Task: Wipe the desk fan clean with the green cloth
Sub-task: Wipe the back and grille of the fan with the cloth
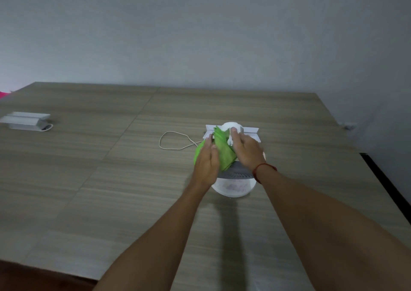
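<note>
A small white desk fan [233, 187] with a grey grille lies tilted on the wooden table, its base toward the far side. The green cloth [224, 155] is draped over the fan's back, between my two hands. My left hand [206, 160] presses on the cloth's left side, fingers together and pointing away. My right hand [245, 149] grips the fan's white motor housing and stand from the right, thumb near the top. A red string circles my right wrist. Part of the fan is hidden under hands and cloth.
The fan's white cord [173, 140] loops on the table [111, 168] to the left. A white box-like item [25, 121] sits at the far left edge. A grey wall stands behind. The table's right edge drops off near a dark strip [382, 179].
</note>
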